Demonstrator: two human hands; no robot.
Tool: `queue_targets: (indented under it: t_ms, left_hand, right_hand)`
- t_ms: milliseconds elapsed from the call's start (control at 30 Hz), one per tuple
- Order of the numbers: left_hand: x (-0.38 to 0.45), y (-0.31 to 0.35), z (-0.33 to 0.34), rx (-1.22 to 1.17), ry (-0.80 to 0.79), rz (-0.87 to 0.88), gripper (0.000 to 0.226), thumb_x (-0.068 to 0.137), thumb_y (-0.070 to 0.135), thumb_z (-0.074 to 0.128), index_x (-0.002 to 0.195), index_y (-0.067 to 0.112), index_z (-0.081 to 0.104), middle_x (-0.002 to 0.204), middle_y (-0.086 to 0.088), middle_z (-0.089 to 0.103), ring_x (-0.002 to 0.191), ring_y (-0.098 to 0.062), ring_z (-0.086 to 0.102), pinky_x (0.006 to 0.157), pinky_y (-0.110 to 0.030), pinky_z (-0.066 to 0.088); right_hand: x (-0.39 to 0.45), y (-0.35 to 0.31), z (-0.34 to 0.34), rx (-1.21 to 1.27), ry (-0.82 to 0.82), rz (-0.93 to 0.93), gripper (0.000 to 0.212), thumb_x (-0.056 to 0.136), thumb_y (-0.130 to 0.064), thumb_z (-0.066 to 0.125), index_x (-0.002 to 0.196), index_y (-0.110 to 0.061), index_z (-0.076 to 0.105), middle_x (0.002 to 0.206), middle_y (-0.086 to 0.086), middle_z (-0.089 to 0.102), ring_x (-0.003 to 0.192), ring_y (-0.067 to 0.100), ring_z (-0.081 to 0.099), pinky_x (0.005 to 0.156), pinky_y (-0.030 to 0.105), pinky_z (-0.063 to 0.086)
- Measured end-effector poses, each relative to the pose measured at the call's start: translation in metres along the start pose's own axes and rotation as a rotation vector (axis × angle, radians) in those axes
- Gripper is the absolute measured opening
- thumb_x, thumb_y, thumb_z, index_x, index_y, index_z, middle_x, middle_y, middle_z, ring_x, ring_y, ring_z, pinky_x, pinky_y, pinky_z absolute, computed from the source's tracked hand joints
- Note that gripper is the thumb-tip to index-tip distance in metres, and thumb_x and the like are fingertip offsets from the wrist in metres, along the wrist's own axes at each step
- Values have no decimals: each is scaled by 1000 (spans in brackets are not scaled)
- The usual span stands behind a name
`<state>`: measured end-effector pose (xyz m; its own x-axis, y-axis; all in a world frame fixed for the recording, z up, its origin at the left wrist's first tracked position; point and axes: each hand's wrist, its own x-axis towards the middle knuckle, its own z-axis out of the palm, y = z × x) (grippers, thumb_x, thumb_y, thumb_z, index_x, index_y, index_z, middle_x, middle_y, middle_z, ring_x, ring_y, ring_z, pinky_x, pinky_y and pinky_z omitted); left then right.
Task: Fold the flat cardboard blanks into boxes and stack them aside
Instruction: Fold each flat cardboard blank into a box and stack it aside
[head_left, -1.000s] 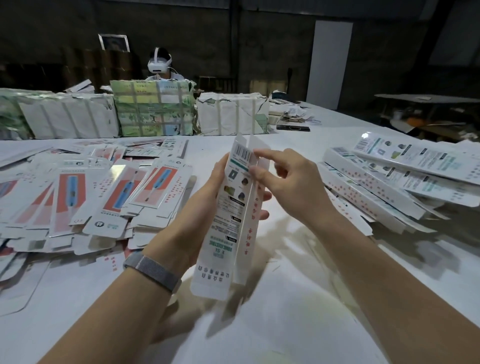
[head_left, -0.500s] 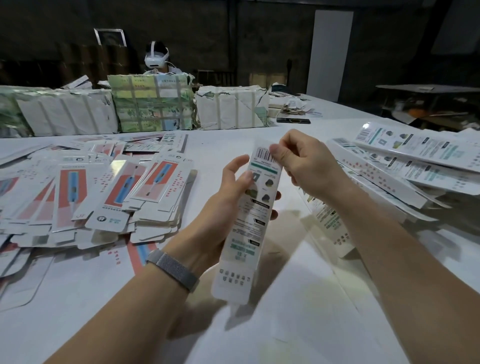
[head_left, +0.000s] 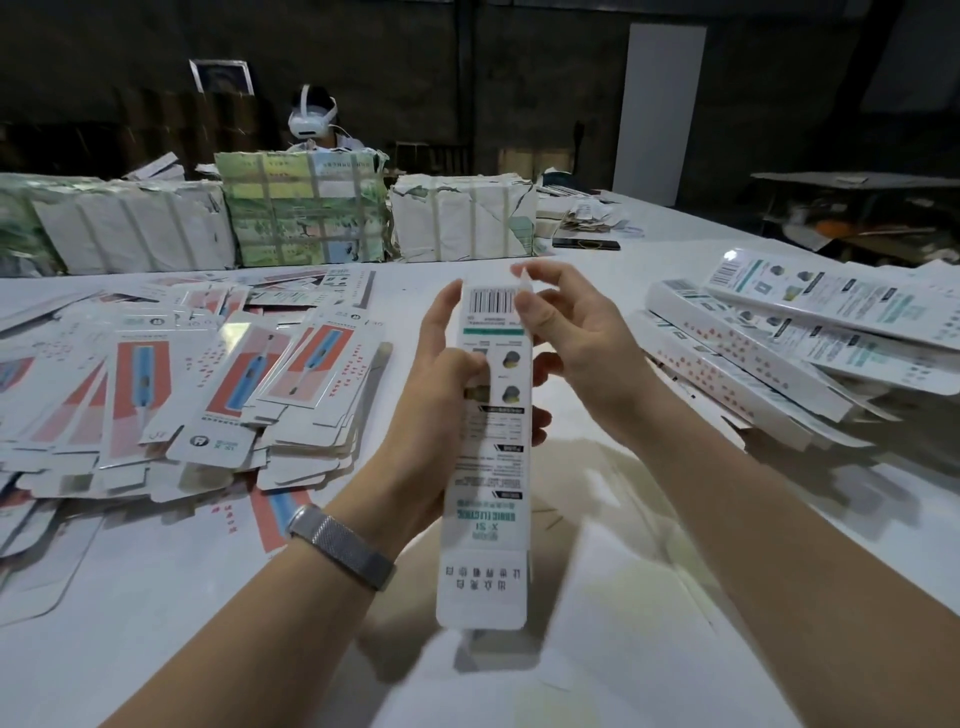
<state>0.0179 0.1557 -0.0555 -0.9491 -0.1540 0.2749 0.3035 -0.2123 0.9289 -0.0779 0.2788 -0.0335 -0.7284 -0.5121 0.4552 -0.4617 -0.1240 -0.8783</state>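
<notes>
I hold a long narrow white box (head_left: 488, 493) upright over the middle of the table, its barcode end at the top. My left hand (head_left: 441, 395) grips its left side around the middle, thumb across the printed face. My right hand (head_left: 566, 338) is at the box's upper right edge, thumb on the barcode area and fingers curled by the top flap. A spread of flat blanks (head_left: 182, 384) with red and blue prints lies to the left. Folded boxes (head_left: 779, 353) are stacked at the right.
Strapped bundles of packaged blanks (head_left: 306, 208) line the far side of the white table (head_left: 156, 597). A person wearing a white headset (head_left: 310, 118) sits behind them. A dark phone (head_left: 586, 243) lies at the back right. One flat blank (head_left: 270, 519) lies near my left wrist.
The box has turned its printed face fully toward me and stands more upright. My right hand has shifted from the top left corner to the upper right edge.
</notes>
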Motion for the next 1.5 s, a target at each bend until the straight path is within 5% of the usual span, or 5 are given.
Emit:
queue_targets:
  t_ms: [633,1000,1100,1233,1500]
  left_hand:
    - [-2,-3,-1,-6,1,16,35,93,21,38,127,29,41,86,-22,65,63,-43,63,55,-44,57]
    - [-3,-1,3,24,13,-71,42,108,34,38,131,67,25,81,-18,66,63,-34,68,55,-42,57]
    - [-4,-1,4,49,-24,-71,40,109,35,36,134,64,27,85,-20,67,63,-32,68,54,-39,57]
    - [-3,-6,6,140,-70,-46,38,109,34,34,138,57,27,88,-28,66,60,-29,68,51,-35,56]
    - [-2,-10,4,193,-96,6,35,109,34,34,134,59,32,80,-12,70,61,-31,68,54,-38,56]
  right_hand:
    - [-9,-2,14,11,-79,-36,22,106,-16,42,100,-6,62,79,10,62,66,24,51,52,31,42]
    - [-5,0,8,299,17,-23,27,85,-9,57,109,-20,56,89,0,63,83,19,66,72,29,54]
    - [-4,-3,6,258,13,28,6,85,-19,58,89,-18,62,79,-5,62,81,14,63,75,30,51]
    - [-4,-7,6,148,-3,67,21,88,-32,58,78,-14,62,72,1,60,69,18,61,64,31,50]
    - [-4,-7,5,155,2,112,8,87,-7,63,81,-10,67,68,7,62,61,25,57,59,43,43]
